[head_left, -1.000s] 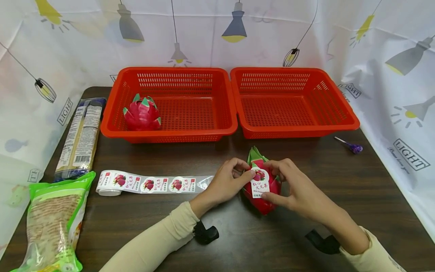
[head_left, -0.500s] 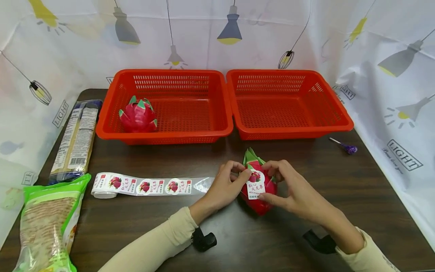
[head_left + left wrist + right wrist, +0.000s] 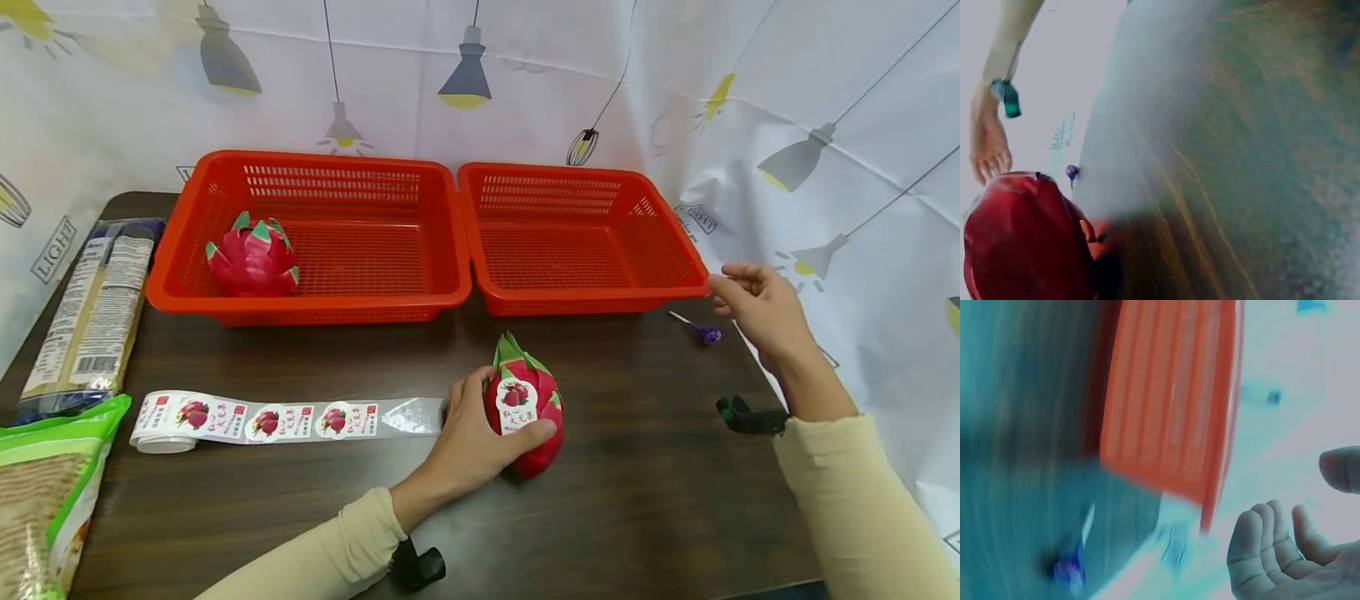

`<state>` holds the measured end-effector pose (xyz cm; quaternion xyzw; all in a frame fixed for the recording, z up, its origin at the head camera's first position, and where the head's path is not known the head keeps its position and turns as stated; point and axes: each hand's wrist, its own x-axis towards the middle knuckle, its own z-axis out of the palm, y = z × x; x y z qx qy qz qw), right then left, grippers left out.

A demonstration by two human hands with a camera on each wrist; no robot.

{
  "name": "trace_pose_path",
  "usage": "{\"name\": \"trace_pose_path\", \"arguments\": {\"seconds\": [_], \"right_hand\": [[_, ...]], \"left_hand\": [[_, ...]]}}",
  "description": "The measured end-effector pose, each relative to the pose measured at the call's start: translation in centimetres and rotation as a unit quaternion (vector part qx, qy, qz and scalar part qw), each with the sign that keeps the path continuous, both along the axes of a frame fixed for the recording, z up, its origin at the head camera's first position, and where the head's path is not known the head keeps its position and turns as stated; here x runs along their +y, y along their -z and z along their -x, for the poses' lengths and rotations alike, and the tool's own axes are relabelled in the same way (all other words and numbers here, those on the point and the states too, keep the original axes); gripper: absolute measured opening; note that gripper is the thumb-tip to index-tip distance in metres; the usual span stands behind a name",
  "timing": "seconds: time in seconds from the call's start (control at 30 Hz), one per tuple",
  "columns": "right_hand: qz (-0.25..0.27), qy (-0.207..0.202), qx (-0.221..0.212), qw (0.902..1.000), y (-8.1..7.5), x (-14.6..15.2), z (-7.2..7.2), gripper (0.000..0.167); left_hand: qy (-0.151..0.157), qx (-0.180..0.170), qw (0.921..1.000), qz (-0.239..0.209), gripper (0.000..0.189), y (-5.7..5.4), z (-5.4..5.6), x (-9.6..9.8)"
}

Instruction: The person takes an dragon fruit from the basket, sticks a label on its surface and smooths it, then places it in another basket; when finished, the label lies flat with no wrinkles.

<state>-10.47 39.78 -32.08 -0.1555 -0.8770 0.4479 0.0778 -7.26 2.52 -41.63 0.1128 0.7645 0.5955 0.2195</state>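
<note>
In the head view my left hand (image 3: 474, 435) grips a red dragon fruit (image 3: 546, 392) lying on the dark table, its thumb across the front. A white printed sticker (image 3: 517, 402) sits on the fruit's upper side, its lower edge partly behind the thumb. Filling the lower left of the left wrist view is the smooth red fruit (image 3: 1025, 244). My right hand (image 3: 767, 315) is raised beside the right basket's (image 3: 592, 296) near right corner, holding nothing. The right wrist view shows its fingers (image 3: 1249, 550) loosely bent, apart from the basket.
A left basket (image 3: 315, 308) holds another dragon fruit (image 3: 253, 260). A sticker roll (image 3: 168, 421) has its strip stretched toward my left hand. Packaged noodles (image 3: 97, 308) and a green-edged bag (image 3: 52, 500) lie at left. A purple lollipop (image 3: 705, 333) lies near the right table edge.
My right hand has let go of the dragon fruit and moved up and right, next to the right basket's corner. The left hand stays on the fruit. The head view has swung right.
</note>
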Motion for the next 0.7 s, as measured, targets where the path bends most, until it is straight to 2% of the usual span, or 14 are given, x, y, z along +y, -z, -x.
{"name": "trace_pose_path", "arguments": {"seconds": [0.07,0.13,0.3,0.47,0.6,0.7], "right_hand": [[-0.058,0.01,-0.047,0.9972,-0.2,1.6,1.2,0.059],[-0.083,0.016,-0.078,0.9934,-0.1,2.9,2.3,0.071],[-0.119,0.03,-0.148,0.9813,0.3,5.0,4.2,0.074],[-0.081,-0.005,-0.2,0.9763,0.6,5.9,5.1,0.068],[-0.041,-0.028,-0.207,0.977,0.3,6.0,5.7,0.063],[-0.033,-0.037,-0.206,0.9774,0.2,5.8,6.2,0.058]], "left_hand": [[-0.007,0.011,0.9999,0.011,0.103,-0.1,-0.1,0.4],[-0.012,0.025,0.9993,0.024,0.107,0.0,-0.3,0.8],[-0.014,0.047,0.9978,0.046,0.114,0.2,-0.5,1.7],[0.008,0.045,0.9973,0.058,0.113,0.3,-0.4,1.6],[0.022,0.046,0.9966,0.064,0.111,0.2,-0.1,1.6],[0.025,0.051,0.9962,0.066,0.109,0.2,0.1,1.5]]}}
